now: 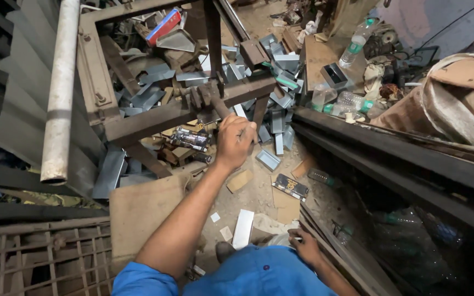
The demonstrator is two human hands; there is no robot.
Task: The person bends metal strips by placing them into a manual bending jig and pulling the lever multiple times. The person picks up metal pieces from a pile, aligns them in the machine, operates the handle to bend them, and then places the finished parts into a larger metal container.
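A: Hands first. Left hand (236, 141), arm stretched forward: fingers wrapped shut around a dark metal handle (221, 107) that juts toward the viewer from the rusty press frame (154, 120).

B: Right hand?

A: Right hand (304, 245) is low, beside the blue shirt, resting against the edge of dark slats (346, 257). Fingers partly curled; whether it grips anything, cannot tell.

B: Look of the handle?

A: Short, round, dark brown with rust, joined at its far end to a lumpy pivot on the frame's crossbar. The near end is hidden inside the fist. The frame is angle iron, brown and worn, and its top is cut off by the picture edge.

B: Around it?

A: The floor (259, 192) under and behind the frame is heaped with folded grey sheet-metal pieces (272, 118). One small open metal tray (268, 159) lies just right of the left hand. A pale flat strip (243, 228) lies nearer the body.

B: Packages?

A: A flat dark rectangular packet (290, 187) with pale print lies on cardboard right of the tray. A dark glossy wrapper (191, 138) sits left of the hand under the frame. A red and blue box (164, 26) is at top. A clear bottle with a green band (356, 41) stands far right, with more clear bottles (352, 102) lying below it; lettering is too small to make out.

B: Left edge?

A: A grey-white pipe (60, 87), its upper end cut off.
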